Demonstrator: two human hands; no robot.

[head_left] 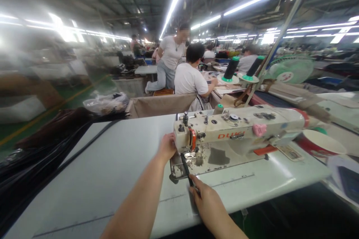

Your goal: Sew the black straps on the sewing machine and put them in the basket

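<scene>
A white sewing machine (241,130) stands on a pale table (112,164). My left hand (167,145) is at the left end of the machine head, its fingers bent against or behind the casing; what they touch is hidden. Below the needle area, a narrow black strip (186,167) runs toward me over the machine bed. My right hand (204,194) is closed on the near part of this strip, thumb and index finger along it.
Long black strips (92,140) hang over the table's left edge. Behind the table are a fabric-lined bin (162,105) and a seated person (189,76). Thread cones (231,69) and a green fan (291,69) stand at the back right. A red-and-white container (322,143) is at the right.
</scene>
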